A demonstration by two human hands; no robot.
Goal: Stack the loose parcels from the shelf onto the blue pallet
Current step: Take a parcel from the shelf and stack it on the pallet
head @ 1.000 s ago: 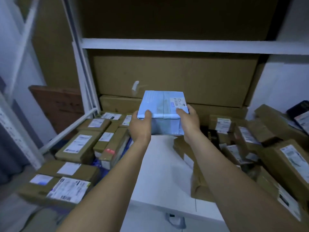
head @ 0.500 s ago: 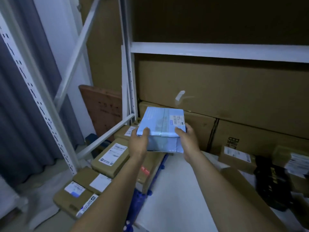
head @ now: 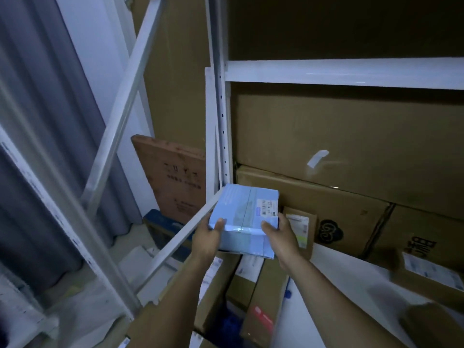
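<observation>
A light blue parcel point(head: 247, 209) with a small barcode label hangs in mid-air between both hands. My left hand point(head: 206, 241) grips its near left corner, and my right hand point(head: 280, 237) grips its near right corner. Below the parcel lie several brown cardboard parcels point(head: 266, 297) with white labels. Between them shows a patch of the blue pallet point(head: 232, 324). More labelled parcels sit on the white shelf surface point(head: 334, 280) at the right.
A white metal shelf upright point(head: 218, 116) and a diagonal brace point(head: 125, 96) stand left of centre. Large cardboard cartons point(head: 351, 151) fill the shelf behind. A brown board point(head: 175, 177) leans on the wall, and a grey curtain point(head: 37, 146) hangs at the far left.
My view has swung left and the parcel has travelled left with both hands, from over the shelf's loose parcels to beside the shelf upright. The grip stays the same.
</observation>
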